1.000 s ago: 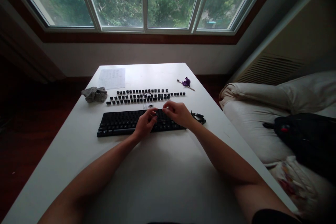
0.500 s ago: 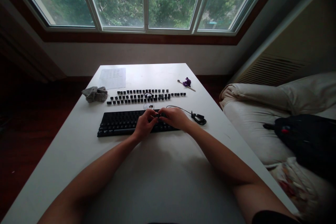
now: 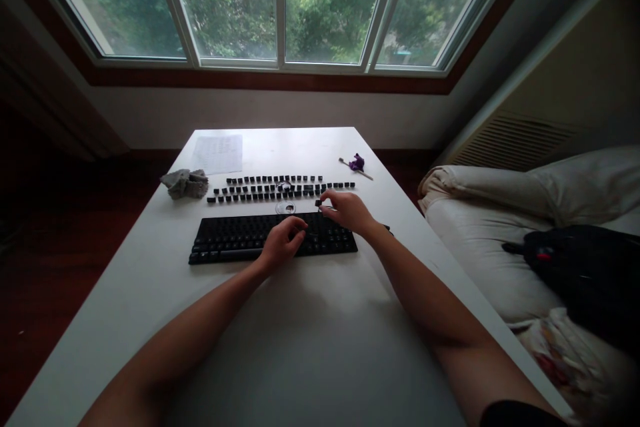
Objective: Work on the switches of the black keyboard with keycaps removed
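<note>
A black keyboard (image 3: 235, 240) lies across the white table in front of me. My left hand (image 3: 283, 241) rests over its middle-right part, fingers curled in and thumb close to the forefinger; whatever they hold, if anything, is hidden. Beyond the keyboard's back edge, my right hand (image 3: 347, 212) pinches a small black keycap (image 3: 318, 203) between thumb and fingertips. Just past the keyboard lie loose black keycaps (image 3: 250, 197) in several rows. A small clear round dish (image 3: 285, 209) sits between those rows and the keyboard.
A grey cloth (image 3: 185, 184) lies at the table's left edge, beside a sheet of paper (image 3: 217, 153). At the back right are a purple crumpled thing (image 3: 357, 162) and a thin brush-like stick (image 3: 367, 176). A sofa (image 3: 460, 240) with a dark bag (image 3: 585, 273) stands to the right.
My hands have come apart. The right hand has moved away from the left, up past the keyboard's back edge, with a keycap in its fingers. The left hand stays over the keys.
</note>
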